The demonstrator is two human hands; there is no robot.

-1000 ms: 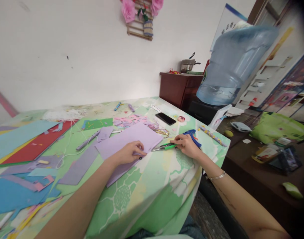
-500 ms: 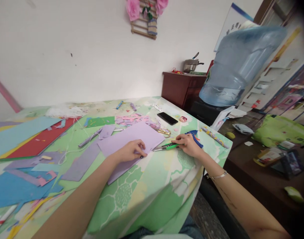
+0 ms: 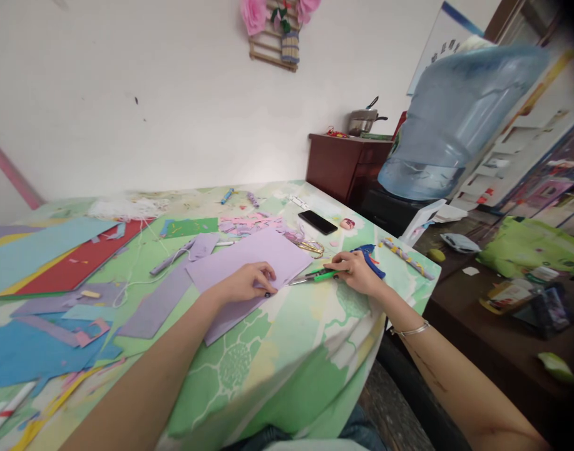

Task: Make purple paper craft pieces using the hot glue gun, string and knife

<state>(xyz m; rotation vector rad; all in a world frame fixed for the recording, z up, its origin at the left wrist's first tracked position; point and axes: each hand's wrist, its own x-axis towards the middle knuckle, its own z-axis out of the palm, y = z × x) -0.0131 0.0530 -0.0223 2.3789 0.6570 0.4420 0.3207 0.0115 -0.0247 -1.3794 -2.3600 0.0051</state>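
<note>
A large lavender sheet of paper (image 3: 263, 254) lies slanted near the middle of the table. My left hand (image 3: 251, 280) rests across its lower right part, with the fingers curled and thumb at the edge, holding it by that corner. My right hand (image 3: 355, 270) is closed round a pair of scissors (image 3: 317, 275) with green and black handles. The blades point left and their tips are at the paper's right corner, close to my left fingertips. A blue object (image 3: 374, 260) shows just behind my right hand. Gold-handled scissors (image 3: 312, 247) lie by the sheet's upper right edge.
Coloured sheets, among them a red one (image 3: 80, 263) and a blue one (image 3: 28, 351), cover the table's left side with scraps and white string (image 3: 127, 207). A black phone (image 3: 317, 221) and a twisted yellow-purple paper stick (image 3: 406, 258) lie right. A water bottle (image 3: 456, 125) stands beyond.
The view has shifted very slightly. Both hands, the lavender paper and the scissors stay in nearly the same place relative to each other.
</note>
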